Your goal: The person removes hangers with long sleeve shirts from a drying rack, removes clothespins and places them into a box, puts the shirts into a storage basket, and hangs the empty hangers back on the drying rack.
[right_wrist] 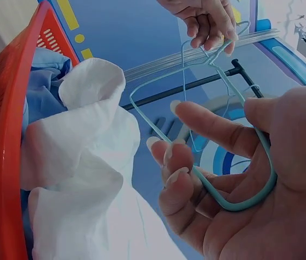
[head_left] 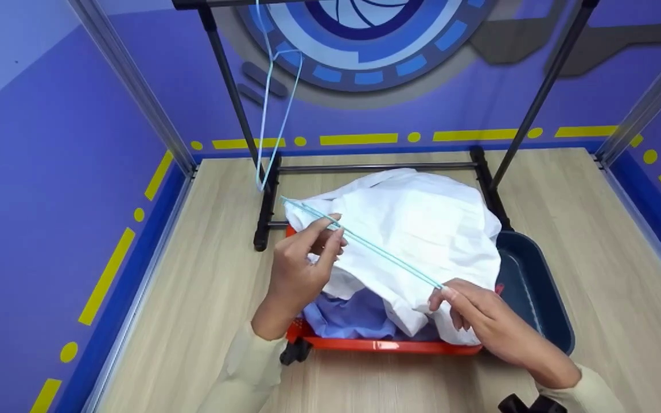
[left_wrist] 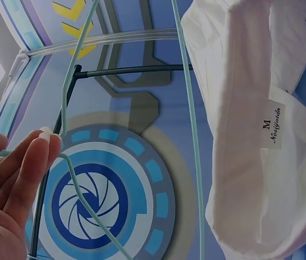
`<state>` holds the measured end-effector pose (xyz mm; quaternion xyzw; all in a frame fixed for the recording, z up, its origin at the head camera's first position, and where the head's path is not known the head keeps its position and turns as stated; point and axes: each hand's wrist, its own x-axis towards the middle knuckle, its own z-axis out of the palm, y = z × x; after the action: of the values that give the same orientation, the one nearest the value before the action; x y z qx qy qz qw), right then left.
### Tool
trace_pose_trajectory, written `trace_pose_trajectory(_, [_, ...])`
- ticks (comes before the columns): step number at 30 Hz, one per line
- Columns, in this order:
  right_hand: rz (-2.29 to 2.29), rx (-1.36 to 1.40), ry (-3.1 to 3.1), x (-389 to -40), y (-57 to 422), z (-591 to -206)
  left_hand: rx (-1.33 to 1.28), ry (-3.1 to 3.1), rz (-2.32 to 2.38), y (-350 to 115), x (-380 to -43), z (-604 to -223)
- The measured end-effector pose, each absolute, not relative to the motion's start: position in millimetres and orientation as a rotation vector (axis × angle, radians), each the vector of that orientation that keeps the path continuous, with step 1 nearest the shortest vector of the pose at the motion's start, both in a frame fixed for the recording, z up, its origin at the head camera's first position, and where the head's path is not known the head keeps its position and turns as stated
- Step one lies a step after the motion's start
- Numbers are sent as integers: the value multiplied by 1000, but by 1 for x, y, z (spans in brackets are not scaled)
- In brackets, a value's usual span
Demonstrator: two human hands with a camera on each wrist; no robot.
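Note:
A thin light-green clothes hanger (head_left: 388, 254) slants across the head view, over a white shirt (head_left: 451, 212). My left hand (head_left: 302, 261) pinches it near its hook end; in the left wrist view the fingertips (left_wrist: 49, 142) meet at the hanger's neck. At the other end my right hand (head_left: 479, 307) holds a rounded corner of the hanger, which the right wrist view shows lying inside the curled fingers (right_wrist: 212, 124). Heaped in a red basket (head_left: 399, 345), the shirt lies on blue clothing (head_left: 353, 318). Its collar label (left_wrist: 273, 124) faces the left wrist camera.
Behind the basket stands a black clothes rack (head_left: 376, 168), with another light-blue hanger (head_left: 265, 115) hanging at its left. A dark blue basin (head_left: 557, 310) sits right of the basket. Panelled walls (head_left: 38, 189) enclose the wooden surface (head_left: 158, 321).

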<state>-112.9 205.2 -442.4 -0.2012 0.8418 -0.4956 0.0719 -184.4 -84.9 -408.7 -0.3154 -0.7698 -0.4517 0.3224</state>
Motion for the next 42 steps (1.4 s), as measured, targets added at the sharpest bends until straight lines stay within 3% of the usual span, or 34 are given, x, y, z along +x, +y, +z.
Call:
trace_pose_trajectory(15, [-1752, -522, 2607, -118, 213, -438, -789, -2183, -1219, -97, -182, -427])
trace_pose_trajectory(25, [-1821, -230, 2703, -128, 224, -427, -780, -2534, -1114, -109, -181, -444])
trace_pose_trajectory(42, [-2025, -69, 2746, -149, 260, -404, -783, -2727, -1015, -124, -179, -474])
